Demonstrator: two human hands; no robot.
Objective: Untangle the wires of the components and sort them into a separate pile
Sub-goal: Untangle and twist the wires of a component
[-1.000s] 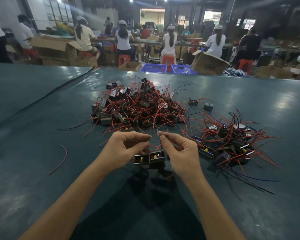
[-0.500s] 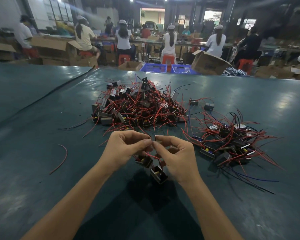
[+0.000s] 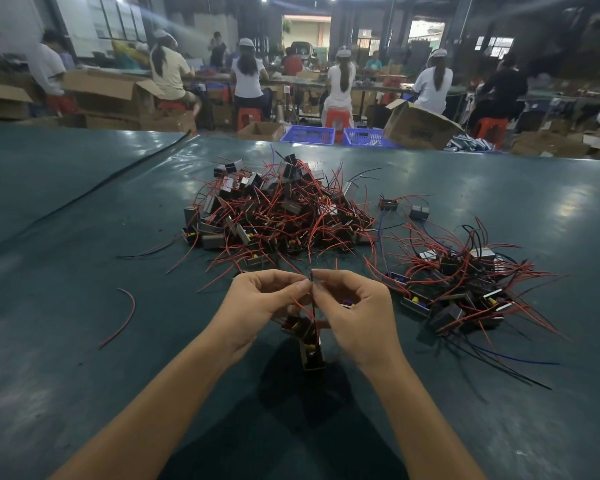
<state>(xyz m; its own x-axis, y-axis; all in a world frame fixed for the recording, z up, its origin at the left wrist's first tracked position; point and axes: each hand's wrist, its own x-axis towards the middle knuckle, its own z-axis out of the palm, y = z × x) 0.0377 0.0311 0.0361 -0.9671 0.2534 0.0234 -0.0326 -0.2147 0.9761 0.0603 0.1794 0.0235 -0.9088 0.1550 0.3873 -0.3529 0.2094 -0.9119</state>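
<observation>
At about 9 o'clock from the hands, a loose red wire (image 3: 120, 318) lies curved on the dark green table (image 3: 66, 393), well apart from everything else. The left hand (image 3: 260, 306) is raised over the table with its thumb and forefinger pinched shut on thin wires (image 3: 313, 299), its fingertips (image 3: 303, 285) touching those of the right hand. Just below the meeting fingertips, at 6 o'clock from them, two small components hang: the upper component (image 3: 297, 326) sits tilted beside the left palm, and the lower component (image 3: 311, 355) dangles under it, its long axis running roughly 12 to 6 o'clock and its lower end pointing toward the wearer. A dark wire runs straight down from the pinch to them, with a red one alongside. Whether the lower piece touches the table cannot be told. The right hand (image 3: 357, 313) is likewise closed in a pinch on the same wires, its other fingers curled, with what looks like another small part half hidden in the palm. At 12 o'clock from the hands lies the big tangled pile (image 3: 278, 213) of components with red wires sticking out in all directions. At 2 o'clock sits the smaller sorted pile (image 3: 458, 285), its red, black and blue wires fanning mostly toward 4 o'clock.
</observation>
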